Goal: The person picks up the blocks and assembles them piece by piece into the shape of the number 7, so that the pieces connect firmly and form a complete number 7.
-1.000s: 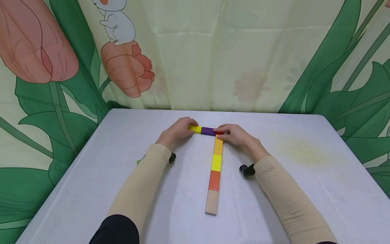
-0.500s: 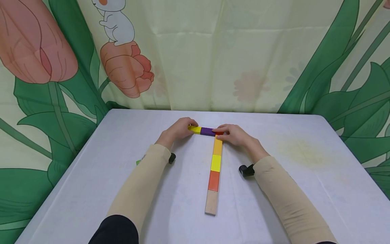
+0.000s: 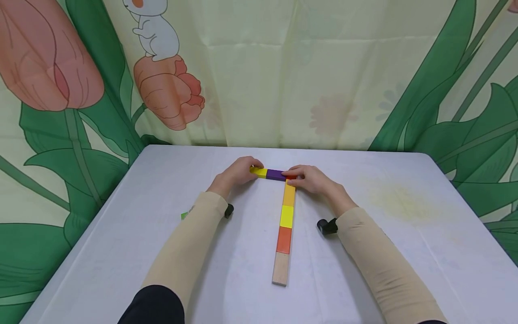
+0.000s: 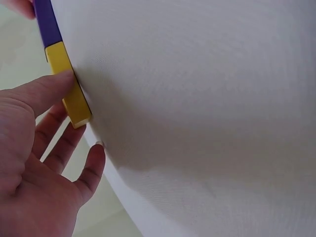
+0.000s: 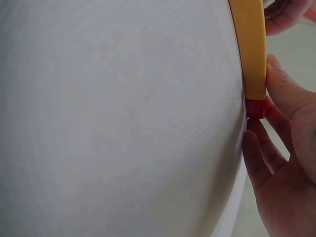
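Near the far edge of the table, my left hand [image 3: 238, 171] pinches the left end of a yellow block [image 4: 59, 59], thumb on the near side and fingers behind. A purple block [image 3: 276, 175] continues the row to the right. At the row's right end, my right hand [image 3: 314, 179] holds a small red block [image 5: 256, 109] between thumb and fingers, partly covering it. Its thumb lies by the end of an amber block [image 3: 289, 194]. From there a straight column runs towards me: a yellow block [image 3: 287, 217], an orange-red block [image 3: 284, 240] and a plain wooden block [image 3: 280, 269].
A white cloth [image 3: 388, 261] covers the table. Some small green thing [image 3: 184, 216] shows beside the left sleeve, mostly hidden by it. Behind the table hangs a printed curtain [image 3: 259, 90]. Black wrist cameras sit at both cuffs.
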### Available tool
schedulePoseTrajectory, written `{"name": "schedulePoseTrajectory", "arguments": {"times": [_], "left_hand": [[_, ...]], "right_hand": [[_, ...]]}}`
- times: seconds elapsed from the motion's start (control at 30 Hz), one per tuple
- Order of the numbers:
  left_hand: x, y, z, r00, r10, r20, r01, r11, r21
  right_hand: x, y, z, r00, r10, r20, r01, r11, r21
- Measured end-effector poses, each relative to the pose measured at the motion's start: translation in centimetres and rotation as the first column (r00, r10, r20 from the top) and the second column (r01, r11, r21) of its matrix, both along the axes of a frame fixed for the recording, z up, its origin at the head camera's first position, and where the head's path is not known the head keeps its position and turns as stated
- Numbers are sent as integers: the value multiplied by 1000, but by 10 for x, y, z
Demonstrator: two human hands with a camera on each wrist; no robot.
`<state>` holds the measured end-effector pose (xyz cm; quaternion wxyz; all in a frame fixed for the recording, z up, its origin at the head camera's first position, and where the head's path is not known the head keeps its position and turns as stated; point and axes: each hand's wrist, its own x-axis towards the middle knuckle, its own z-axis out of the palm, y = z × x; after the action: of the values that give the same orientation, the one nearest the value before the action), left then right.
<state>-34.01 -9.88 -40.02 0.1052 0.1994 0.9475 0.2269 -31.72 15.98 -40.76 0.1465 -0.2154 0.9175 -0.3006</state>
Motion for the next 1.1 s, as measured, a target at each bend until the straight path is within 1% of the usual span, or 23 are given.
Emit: {"name": "schedulePoseTrajectory", "arguments": {"times": [0.2,0.33,0.4,0.47,0.6,0.7,0.8,0.93,1.03,1.1], "left_hand": [[2,-6,-3,1000,10,4,-10,1000,-7],[5,-11,-1,999,30,26,-30,1000,8],[6,-14,2,999,36,29,-37,999,22],[8,-19,6,999,28,23,-29,999,33],[16,-30,19,999,-22,-26,23,999,40],[26,-40,31,996,-53,-71,57,997,55],[40,-48,41,994,-65,-92,74,993,96],[62,-58,53,991,-73,-109,89,985,151],[78,-66,60,986,-77,-146,101,981,165],[90,-73,64,984,-67,-164,94,982,165]], "right_hand": [[-1,-4,-4,1000,15,-2,-15,1000,-7],[-1,-6,-4,1000,25,-12,-25,1000,-4],[-1,-7,-4,999,28,-16,-28,1000,-3],[-1,-8,-3,999,29,-14,-29,1000,-2],[-2,-10,-3,999,36,-21,-36,999,-5],[-3,-10,-4,999,44,-29,-44,999,-2],[-4,-8,-4,999,31,-23,-31,1000,4],[-4,-4,-4,1000,7,-14,-7,1000,3],[-4,-2,-3,1000,5,-13,-5,1000,0],[-3,-1,-3,1000,1,-6,-1,1000,-5]]}}
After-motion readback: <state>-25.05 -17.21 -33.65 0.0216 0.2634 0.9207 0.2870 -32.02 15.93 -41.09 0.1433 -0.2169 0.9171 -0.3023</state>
